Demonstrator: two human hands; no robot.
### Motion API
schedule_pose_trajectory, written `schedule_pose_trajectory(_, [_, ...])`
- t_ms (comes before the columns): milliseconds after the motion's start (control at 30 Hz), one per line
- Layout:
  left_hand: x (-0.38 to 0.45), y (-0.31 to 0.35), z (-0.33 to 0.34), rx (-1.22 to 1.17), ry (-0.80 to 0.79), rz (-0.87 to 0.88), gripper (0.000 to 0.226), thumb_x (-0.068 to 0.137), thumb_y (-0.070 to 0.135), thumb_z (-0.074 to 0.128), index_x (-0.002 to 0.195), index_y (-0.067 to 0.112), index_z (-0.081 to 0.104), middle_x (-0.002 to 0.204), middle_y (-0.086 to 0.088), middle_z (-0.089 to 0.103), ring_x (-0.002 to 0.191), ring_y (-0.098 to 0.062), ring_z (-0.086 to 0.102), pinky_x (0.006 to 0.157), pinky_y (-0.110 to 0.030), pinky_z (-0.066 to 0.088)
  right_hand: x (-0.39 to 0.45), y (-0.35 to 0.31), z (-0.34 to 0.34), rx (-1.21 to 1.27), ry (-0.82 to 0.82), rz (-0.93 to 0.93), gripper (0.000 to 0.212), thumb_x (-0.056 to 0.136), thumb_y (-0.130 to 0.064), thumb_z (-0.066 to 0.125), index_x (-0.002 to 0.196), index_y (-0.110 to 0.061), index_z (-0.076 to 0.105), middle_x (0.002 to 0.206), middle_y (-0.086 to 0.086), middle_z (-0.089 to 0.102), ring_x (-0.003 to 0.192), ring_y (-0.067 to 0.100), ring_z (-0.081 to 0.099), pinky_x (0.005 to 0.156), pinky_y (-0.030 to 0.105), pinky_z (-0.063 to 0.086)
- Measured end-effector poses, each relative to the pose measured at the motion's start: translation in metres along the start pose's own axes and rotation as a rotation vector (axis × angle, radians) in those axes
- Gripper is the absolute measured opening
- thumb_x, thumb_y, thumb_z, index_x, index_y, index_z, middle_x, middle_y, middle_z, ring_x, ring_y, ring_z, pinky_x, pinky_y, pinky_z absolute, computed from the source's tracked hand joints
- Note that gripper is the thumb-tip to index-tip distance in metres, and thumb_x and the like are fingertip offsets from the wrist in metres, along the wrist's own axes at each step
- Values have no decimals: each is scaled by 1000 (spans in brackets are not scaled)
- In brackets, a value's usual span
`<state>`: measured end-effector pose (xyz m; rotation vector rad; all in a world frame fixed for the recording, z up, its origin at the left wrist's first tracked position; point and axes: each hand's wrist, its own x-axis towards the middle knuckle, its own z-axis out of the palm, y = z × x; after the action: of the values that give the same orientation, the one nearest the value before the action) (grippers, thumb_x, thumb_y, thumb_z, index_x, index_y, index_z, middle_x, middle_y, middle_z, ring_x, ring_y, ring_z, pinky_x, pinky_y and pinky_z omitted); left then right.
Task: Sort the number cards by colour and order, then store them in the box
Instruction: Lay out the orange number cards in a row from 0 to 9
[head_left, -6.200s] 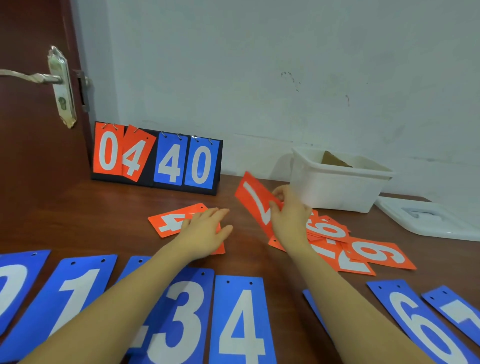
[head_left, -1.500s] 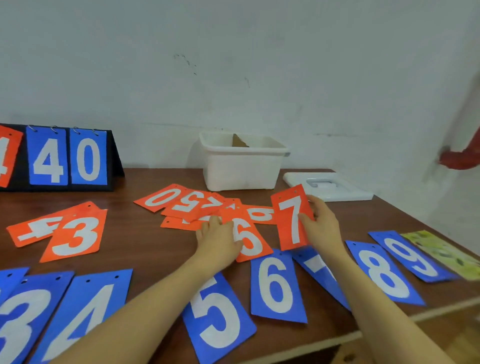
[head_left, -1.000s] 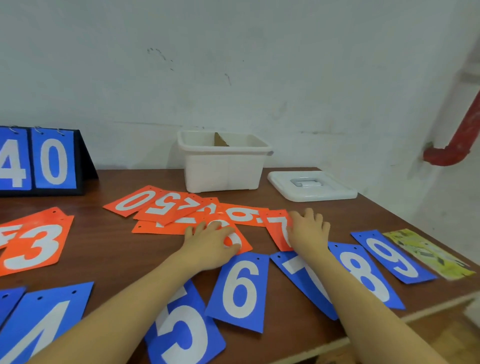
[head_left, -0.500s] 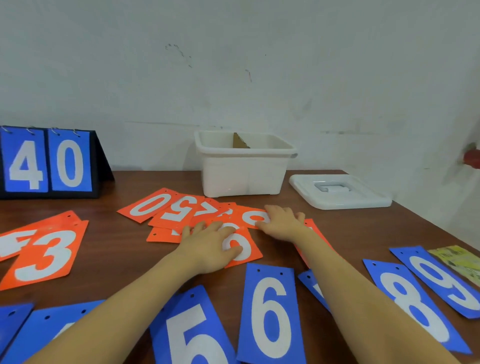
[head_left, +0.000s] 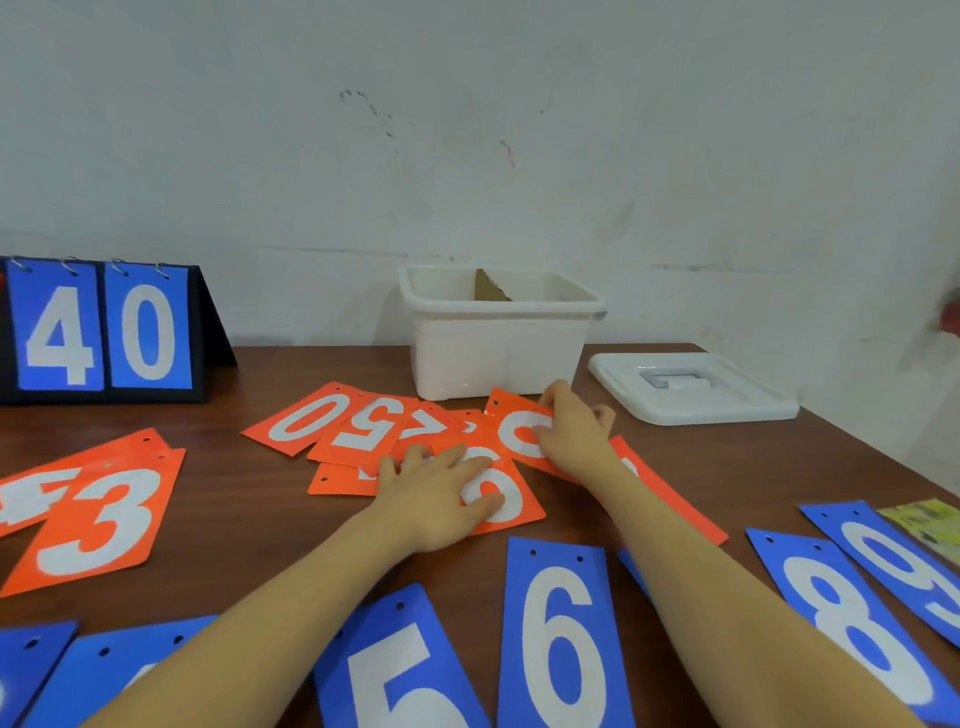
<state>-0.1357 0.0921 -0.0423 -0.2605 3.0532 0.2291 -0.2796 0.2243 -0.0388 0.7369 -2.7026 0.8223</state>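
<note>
Number cards: blue cards lie ordered along the near table edge; orange cards remain jumbled before the still-empty-looking box. Left hand presses flat on one; right hand pinches another.

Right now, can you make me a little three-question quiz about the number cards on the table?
1. True or false: the lid is on the white box.
2. What colour is the card that the right hand pinches?
3. Which number does the left hand rest on? A) blue 6 B) orange 6 C) orange 3

Key: 1 false, it lies beside the box. 2 orange. 3 B, the orange 6.
</note>
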Motion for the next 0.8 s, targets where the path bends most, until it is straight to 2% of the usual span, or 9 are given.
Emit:
schedule_pose_trajectory(133, [0,0,0,-21,24,-10,56,89,62,27,141,43,19,155,7,12,140,-30,11,110,-52,9,-4,-13,-9,375,359,-36,18,86,-2,50,92,-18,48,81,-8,51,90,29,54,86,36,42])
schedule_pose_trajectory(233, [0,1,-1,-112,81,-57,59,90,61,28,143,37,17,156,4,10,141,-28,11,112,-50,10,-10,-31,-27,616,444,-73,14,92,-7,49,95,-19,42,87,-8,51,86,17,53,74,18,44])
schedule_pose_trajectory(300, [-6,3,-8,-332,255,-99,59,92,58,29,144,34,14,155,2,16,140,-24,17,112,-47,15,-19,-46,-35,741,454,-52,12,93,-10,51,96,-18,43,91,-6,54,87,13,56,73,14,45])
schedule_pose_trajectory(367, [-18,3,-23,-719,458,-86,59,92,53,35,144,31,16,143,10,33,129,-13,36,105,-33,34,-30,-65,-37,869,422,-6,14,91,-10,55,94,-20,45,90,-10,55,87,8,58,71,13,48])
schedule_pose_trajectory(433, [-34,-1,-38,-983,586,-54,59,90,43,48,142,30,21,120,16,43,103,-2,49,76,-9,45,-44,-87,-32,957,345,36,15,89,-9,58,93,-20,48,89,-10,56,85,4,57,67,7,47])
schedule_pose_trajectory(500, [-48,-13,-45,-1013,706,-45,61,87,31,60,138,31,28,108,13,51,84,-3,57,59,-10,45,-59,-110,-26,1030,256,45,15,88,-8,59,91,-19,50,88,-6,57,83,5,57,65,8,48])
schedule_pose_trajectory(567, [-63,-30,-45,-1013,829,-45,58,83,16,66,130,32,36,99,2,59,76,-14,63,61,-25,54,-72,-128,-18,1076,179,25,16,87,-7,61,87,-19,51,87,0,60,80,10,58,66,13,48])
schedule_pose_trajectory(700, [-99,-64,-36,-976,932,-100,59,81,9,66,123,39,38,90,-2,61,77,-17,65,65,-34,57,-85,-143,7,862,-4,-41,7,90,-8,57,92,-15,57,86,1,62,80,15,60,71,21,47])
schedule_pose_trajectory(800, [-114,-88,-36,-933,957,-181,34,84,10,62,110,29,54,92,0,62,83,-19,63,70,-38,56,-88,-138,32,298,-288,-90,30,96,-24,47,120,-9,55,121,7,59,113,25,54,94,31,41])
